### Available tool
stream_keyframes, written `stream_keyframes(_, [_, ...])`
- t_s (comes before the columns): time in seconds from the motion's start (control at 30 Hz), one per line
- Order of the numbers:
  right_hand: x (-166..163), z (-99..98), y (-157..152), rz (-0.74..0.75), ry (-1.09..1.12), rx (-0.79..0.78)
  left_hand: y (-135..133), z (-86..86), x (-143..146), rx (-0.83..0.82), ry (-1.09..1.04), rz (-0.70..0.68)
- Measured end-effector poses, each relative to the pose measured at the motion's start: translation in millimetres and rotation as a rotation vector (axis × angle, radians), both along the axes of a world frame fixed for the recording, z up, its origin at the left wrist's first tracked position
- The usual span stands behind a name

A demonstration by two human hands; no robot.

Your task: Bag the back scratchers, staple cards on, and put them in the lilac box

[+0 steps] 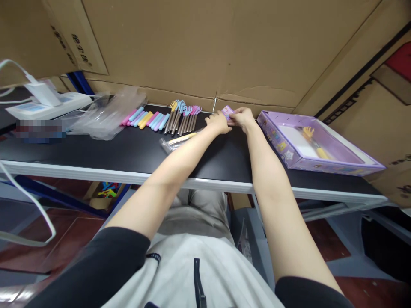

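Both hands meet over the back of the black table around a small purple printed card (227,112). My right hand (242,117) pinches the card's right side. My left hand (219,122) is closed at its lower left edge, its fingertips partly hidden. Left of the hands lie several back scratcher rods (183,117) with yellow, blue, pink and purple claw heads. Beside them is a row of pastel handles (146,119). A clear plastic sleeve with a yellow-handled item (181,139) lies by my left forearm, which partly covers it.
A purple open box (324,164) holding a yellow back scratcher (313,139) stands at right. Clear plastic bags (109,113) and a white power strip (48,107) with a plugged-in charger lie left. Cardboard (192,51) walls the back; the table's metal edge (221,185) runs in front.
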State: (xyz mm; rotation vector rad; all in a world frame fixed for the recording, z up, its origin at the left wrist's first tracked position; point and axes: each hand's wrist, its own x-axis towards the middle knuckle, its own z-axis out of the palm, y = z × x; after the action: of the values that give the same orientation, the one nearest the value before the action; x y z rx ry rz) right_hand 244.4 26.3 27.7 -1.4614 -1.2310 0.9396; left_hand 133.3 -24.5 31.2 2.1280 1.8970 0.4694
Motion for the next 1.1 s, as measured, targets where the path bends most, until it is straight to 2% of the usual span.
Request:
stream_keyframes(0.1, [-0.3, 2.0, -2.7, 0.017, 0.014, -0.021, 15.0, -20.0, 4.9, 0.036, -0.132, 0.060])
stream_keyframes(0.27, [0.0, 3.5, -4.6, 0.054, 0.007, -0.019, 27.5, -36.5, -7.9, 0.100, -0.227, -0.024])
stream_keyframes(0.47, [3.5, -0.6, -2.5, 0.089, -0.009, 0.013, 27.7, -40.1, -18.0, 0.173, -0.249, -0.018])
stream_keyframes(0.87, [1.5, -7.2, -2.9, 0.186, -0.070, 0.082, 32.6, -43.2, -25.2, 0.178, -0.244, -0.042])
stream_keyframes(1.1, [-0.9, -8.6, 2.6, 0.104, -0.143, 0.073, 46.7, -41.1, -28.4, 0.089, -0.391, -0.015])
